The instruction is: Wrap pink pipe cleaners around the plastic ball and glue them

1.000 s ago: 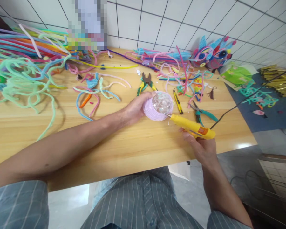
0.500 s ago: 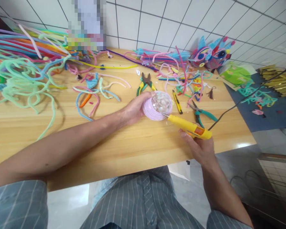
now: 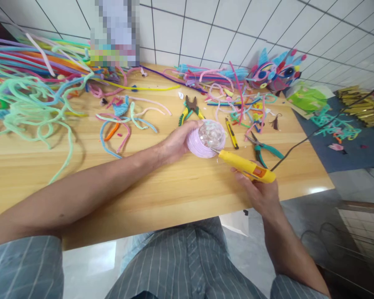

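A wooden table (image 3: 162, 187) stands against a white tiled wall, strewn with colourful pipe cleaners (image 3: 34, 95) and pliers (image 3: 189, 109). My left hand (image 3: 176, 142) cups a clear faceted ball wrapped in lilac pipe cleaner (image 3: 206, 139), fingers curled around it, near the table's middle. My right hand (image 3: 260, 193) grips a yellow glue gun (image 3: 246, 166), its nozzle touching the ball's lower right edge.
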A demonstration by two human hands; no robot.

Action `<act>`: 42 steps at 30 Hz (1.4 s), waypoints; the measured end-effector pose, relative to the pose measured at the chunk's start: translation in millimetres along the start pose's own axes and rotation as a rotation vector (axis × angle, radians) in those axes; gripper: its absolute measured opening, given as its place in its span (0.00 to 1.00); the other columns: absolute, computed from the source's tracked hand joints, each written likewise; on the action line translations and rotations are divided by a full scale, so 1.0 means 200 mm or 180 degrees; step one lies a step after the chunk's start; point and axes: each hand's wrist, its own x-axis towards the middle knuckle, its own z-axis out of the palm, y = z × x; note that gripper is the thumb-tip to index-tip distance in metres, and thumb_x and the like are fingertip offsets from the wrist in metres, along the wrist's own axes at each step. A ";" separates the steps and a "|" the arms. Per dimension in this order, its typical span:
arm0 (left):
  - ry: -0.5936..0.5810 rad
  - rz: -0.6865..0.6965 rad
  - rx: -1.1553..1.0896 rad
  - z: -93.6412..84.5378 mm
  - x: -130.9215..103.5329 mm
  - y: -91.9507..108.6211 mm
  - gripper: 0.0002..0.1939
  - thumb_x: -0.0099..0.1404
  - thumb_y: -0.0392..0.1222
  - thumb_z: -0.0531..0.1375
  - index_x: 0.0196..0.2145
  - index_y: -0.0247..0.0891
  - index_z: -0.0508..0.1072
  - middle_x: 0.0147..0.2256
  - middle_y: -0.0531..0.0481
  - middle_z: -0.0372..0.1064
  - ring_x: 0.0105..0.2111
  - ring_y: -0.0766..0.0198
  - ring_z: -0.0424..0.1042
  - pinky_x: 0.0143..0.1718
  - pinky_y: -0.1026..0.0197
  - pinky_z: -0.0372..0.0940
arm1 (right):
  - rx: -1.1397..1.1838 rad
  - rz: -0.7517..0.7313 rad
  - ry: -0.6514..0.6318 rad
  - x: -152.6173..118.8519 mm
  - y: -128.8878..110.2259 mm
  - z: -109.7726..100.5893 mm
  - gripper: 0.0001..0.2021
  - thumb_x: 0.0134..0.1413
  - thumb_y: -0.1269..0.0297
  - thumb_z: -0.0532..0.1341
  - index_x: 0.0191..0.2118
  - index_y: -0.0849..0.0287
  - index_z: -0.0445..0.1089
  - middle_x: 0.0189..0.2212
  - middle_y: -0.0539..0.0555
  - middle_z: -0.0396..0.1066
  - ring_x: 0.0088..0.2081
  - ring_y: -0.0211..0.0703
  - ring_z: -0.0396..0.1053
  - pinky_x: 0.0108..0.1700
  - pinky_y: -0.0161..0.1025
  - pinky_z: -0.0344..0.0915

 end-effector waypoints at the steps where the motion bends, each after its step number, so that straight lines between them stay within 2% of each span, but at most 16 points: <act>1: 0.0007 -0.0001 -0.0007 0.00 0.00 0.00 0.21 0.63 0.55 0.66 0.47 0.38 0.81 0.44 0.46 0.85 0.50 0.47 0.82 0.53 0.49 0.76 | -0.0008 -0.0038 0.0004 0.00 0.01 0.00 0.06 0.67 0.58 0.68 0.45 0.51 0.81 0.41 0.52 0.83 0.42 0.47 0.82 0.46 0.41 0.78; 7: -0.0020 0.0031 0.0028 0.01 -0.01 0.00 0.22 0.63 0.55 0.66 0.48 0.38 0.81 0.44 0.45 0.85 0.49 0.47 0.82 0.52 0.50 0.76 | 0.0008 0.0032 0.0087 -0.02 0.05 0.01 0.05 0.67 0.60 0.69 0.45 0.50 0.80 0.40 0.51 0.83 0.40 0.46 0.81 0.45 0.41 0.77; 20: 0.0011 0.0030 0.0051 0.01 -0.01 0.01 0.20 0.65 0.52 0.64 0.48 0.38 0.82 0.44 0.46 0.85 0.51 0.46 0.82 0.55 0.49 0.76 | 0.0087 0.0087 0.0207 -0.03 0.04 0.01 0.04 0.66 0.60 0.70 0.44 0.51 0.79 0.38 0.50 0.82 0.37 0.43 0.80 0.41 0.38 0.76; 24: 0.0014 0.0032 0.0013 0.01 -0.01 0.01 0.21 0.64 0.53 0.65 0.49 0.38 0.82 0.44 0.45 0.85 0.50 0.47 0.83 0.53 0.49 0.76 | 0.0038 0.0009 0.0164 -0.03 0.02 0.02 0.03 0.66 0.62 0.69 0.44 0.51 0.79 0.39 0.50 0.82 0.38 0.44 0.80 0.43 0.39 0.77; 29: -0.0002 0.0014 0.0052 0.01 -0.01 0.01 0.23 0.64 0.53 0.64 0.51 0.38 0.81 0.45 0.44 0.85 0.50 0.47 0.83 0.50 0.50 0.77 | -0.0087 -0.0052 0.0193 -0.02 0.02 0.03 0.06 0.65 0.61 0.69 0.46 0.51 0.79 0.39 0.51 0.82 0.38 0.45 0.80 0.43 0.40 0.76; 42: 0.0011 0.0036 0.0066 0.01 -0.01 0.00 0.21 0.64 0.54 0.64 0.48 0.38 0.82 0.44 0.46 0.85 0.48 0.49 0.83 0.51 0.51 0.77 | -0.0204 -0.0008 0.0202 -0.03 0.04 0.02 0.06 0.66 0.58 0.68 0.45 0.52 0.78 0.39 0.51 0.82 0.36 0.44 0.79 0.40 0.39 0.75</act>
